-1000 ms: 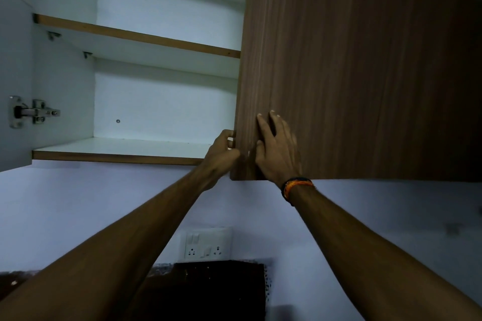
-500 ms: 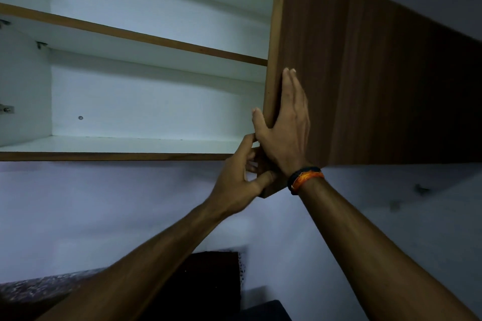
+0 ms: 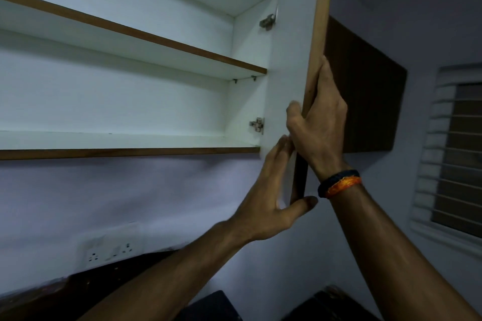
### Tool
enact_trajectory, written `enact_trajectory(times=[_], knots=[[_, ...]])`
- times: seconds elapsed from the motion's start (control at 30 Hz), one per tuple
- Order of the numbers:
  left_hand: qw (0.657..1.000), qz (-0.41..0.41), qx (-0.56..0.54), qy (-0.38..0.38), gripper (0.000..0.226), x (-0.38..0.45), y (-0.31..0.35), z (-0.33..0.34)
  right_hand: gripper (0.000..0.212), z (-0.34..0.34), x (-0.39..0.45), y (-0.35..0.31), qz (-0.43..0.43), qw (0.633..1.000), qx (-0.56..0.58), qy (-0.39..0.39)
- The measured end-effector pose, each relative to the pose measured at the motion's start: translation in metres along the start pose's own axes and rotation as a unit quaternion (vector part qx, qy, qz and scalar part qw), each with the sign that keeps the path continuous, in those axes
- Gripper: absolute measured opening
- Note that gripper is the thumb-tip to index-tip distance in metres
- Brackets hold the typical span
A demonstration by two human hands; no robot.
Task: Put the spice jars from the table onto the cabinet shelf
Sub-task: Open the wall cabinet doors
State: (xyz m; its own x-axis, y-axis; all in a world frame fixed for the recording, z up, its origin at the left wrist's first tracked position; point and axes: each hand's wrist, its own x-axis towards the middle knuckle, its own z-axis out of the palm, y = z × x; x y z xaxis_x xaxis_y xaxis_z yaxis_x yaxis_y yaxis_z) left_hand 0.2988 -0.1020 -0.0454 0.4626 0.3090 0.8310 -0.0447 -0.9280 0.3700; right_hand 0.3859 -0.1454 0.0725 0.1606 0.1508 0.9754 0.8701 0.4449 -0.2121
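A wall cabinet hangs in front of me with its right door swung wide, white inner face showing. My right hand grips the door's wooden front edge, thumb on the inner face and fingers on the outer side. My left hand lies flat against the lower corner of the door, fingers spread, holding nothing. The lower shelf and the upper shelf are white with brown edging and bare. No spice jars or table are in view.
Hinges sit on the cabinet's right wall. A closed brown cabinet continues to the right of the door. A louvred window is at far right. A white socket plate is on the wall below, above a dark counter backsplash.
The right door has swung from nearly closed to wide open, with my right hand moving onto its edge. The view has shifted right and the window has come into sight.
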Motion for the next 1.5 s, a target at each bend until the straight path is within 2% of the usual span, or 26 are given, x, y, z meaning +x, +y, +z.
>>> enact_trajectory(times=[0.17, 0.4, 0.53, 0.6, 0.7, 1.03, 1.13, 1.3, 1.5], knots=[[0.998, 0.039, 0.026, -0.033, 0.106, 0.019, -0.005, 0.048, 0.078, -0.039, 0.005, 0.03, 0.021, 0.999, -0.041, -0.007], [0.992, 0.1, 0.06, -0.046, 0.08, 0.044, -0.025, 0.086, 0.08, -0.069, 0.004, 0.069, 0.005, 0.986, -0.158, 0.05], [0.985, 0.118, 0.109, -0.058, 0.071, 0.059, -0.034, 0.11, 0.075, -0.077, 0.004, 0.1, -0.06, 0.94, -0.333, 0.046], [0.985, 0.105, 0.12, -0.06, 0.067, 0.065, -0.036, 0.123, 0.068, -0.083, 0.004, 0.118, -0.088, 0.903, -0.42, 0.018], [0.985, 0.086, 0.136, -0.067, 0.063, 0.073, -0.037, 0.142, 0.069, -0.094, 0.003, 0.14, -0.11, 0.866, -0.485, -0.042], [0.958, 0.055, 0.212, -0.187, 0.065, 0.092, -0.05, 0.184, 0.086, -0.118, -0.015, 0.186, 0.011, 0.808, -0.55, -0.21], [0.955, 0.059, 0.223, -0.186, 0.068, 0.09, -0.055, 0.189, 0.082, -0.115, -0.016, 0.191, 0.004, 0.814, -0.543, -0.208], [0.954, 0.067, 0.216, -0.197, 0.073, 0.091, -0.058, 0.186, 0.092, -0.109, -0.016, 0.191, 0.009, 0.806, -0.557, -0.2], [0.928, 0.093, 0.29, -0.216, 0.069, 0.089, -0.067, 0.162, 0.078, -0.086, -0.018, 0.174, 0.024, 0.823, -0.544, -0.162]])
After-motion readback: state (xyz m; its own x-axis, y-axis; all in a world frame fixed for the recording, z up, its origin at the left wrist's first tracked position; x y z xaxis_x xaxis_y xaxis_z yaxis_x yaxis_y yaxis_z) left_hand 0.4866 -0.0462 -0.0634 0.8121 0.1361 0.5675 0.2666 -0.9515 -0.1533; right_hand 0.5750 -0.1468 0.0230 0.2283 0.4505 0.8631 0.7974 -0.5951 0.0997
